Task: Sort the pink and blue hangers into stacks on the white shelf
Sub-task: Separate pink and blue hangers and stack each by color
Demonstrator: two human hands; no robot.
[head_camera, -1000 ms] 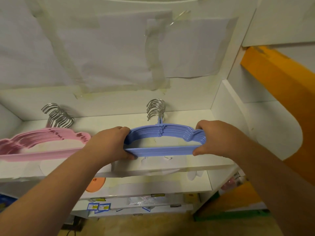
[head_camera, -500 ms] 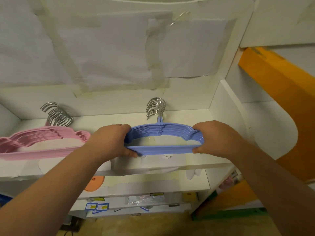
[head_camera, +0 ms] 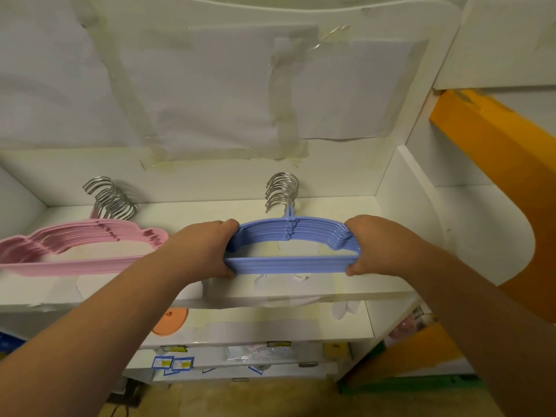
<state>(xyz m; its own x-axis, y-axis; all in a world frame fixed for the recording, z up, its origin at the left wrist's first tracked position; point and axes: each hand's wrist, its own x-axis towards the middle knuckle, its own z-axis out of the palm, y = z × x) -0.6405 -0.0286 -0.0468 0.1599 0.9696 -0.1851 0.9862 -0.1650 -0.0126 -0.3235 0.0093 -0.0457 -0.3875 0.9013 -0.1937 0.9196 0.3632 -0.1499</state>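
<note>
A stack of blue hangers (head_camera: 288,263) lies flat on the white shelf (head_camera: 270,293), its metal hooks pointing to the back wall. My left hand (head_camera: 201,248) grips the stack's left end and my right hand (head_camera: 379,245) grips its right end. A stack of pink hangers (head_camera: 75,248) lies on the same shelf to the left, apart from the blue stack, with its hooks also at the back.
The shelf's right side panel (head_camera: 400,212) stands close to my right hand. Taped paper sheets (head_camera: 210,85) cover the back wall above. Lower shelves hold an orange disc (head_camera: 171,323) and small labelled items. An orange beam (head_camera: 511,176) runs at the right.
The hands and the blue stack keep the same hold; the stack has shifted only slightly on the shelf. The pink stack has not moved.
</note>
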